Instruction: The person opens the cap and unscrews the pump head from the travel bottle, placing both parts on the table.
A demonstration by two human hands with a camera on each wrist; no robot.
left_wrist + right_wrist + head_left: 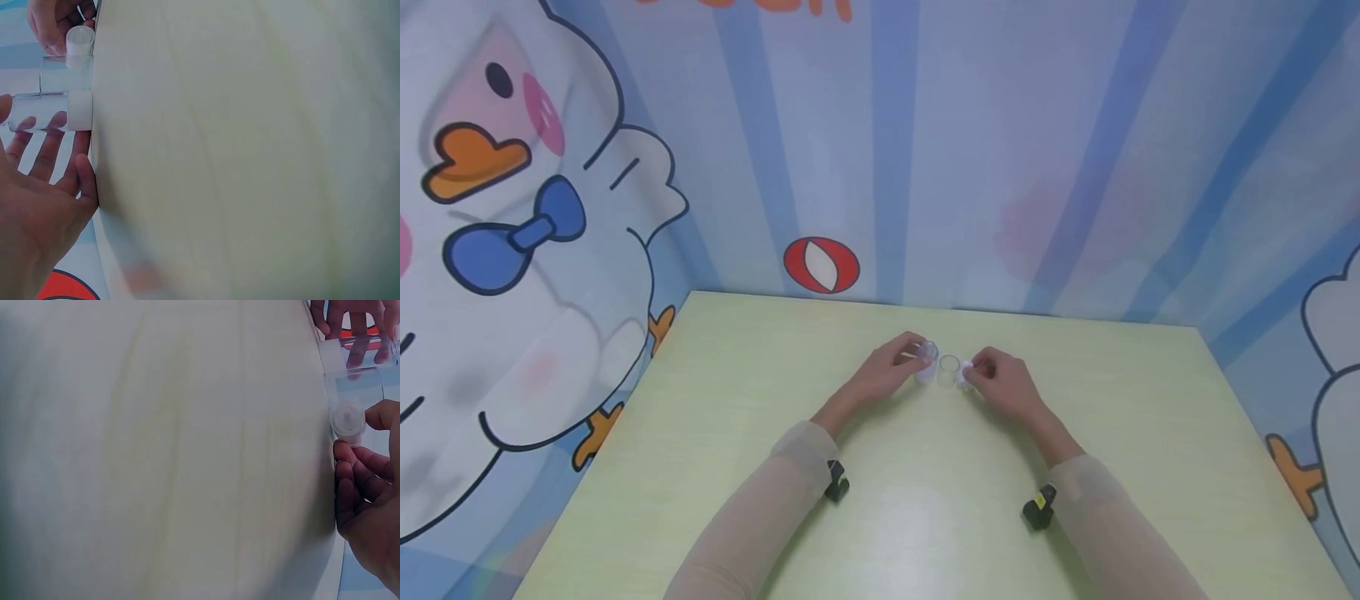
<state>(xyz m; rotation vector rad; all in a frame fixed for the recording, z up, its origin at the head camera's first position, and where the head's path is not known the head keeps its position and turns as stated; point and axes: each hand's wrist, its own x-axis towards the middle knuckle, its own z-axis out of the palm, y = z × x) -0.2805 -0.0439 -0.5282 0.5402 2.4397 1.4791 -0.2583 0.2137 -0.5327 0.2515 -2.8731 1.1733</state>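
Near the back of the table, my left hand [886,368] grips a clear cylindrical container [47,111] between thumb and fingers. Its white end [79,110] faces down against the tabletop. Close beside it stands a clear open-rimmed cup [948,377], touched by neither hand as far as I can tell. My right hand [1006,385] pinches a small white round cap [347,419] on the cup's right side. In the right wrist view the cap's round face is turned toward the camera, with the thumb on one side and fingertips on the other.
The pale wooden table [895,508] ends at a striped blue backdrop [940,167] just behind the hands. Cartoon duck prints cover the cloth at both sides. A small black device [1039,508] is strapped at each wrist.
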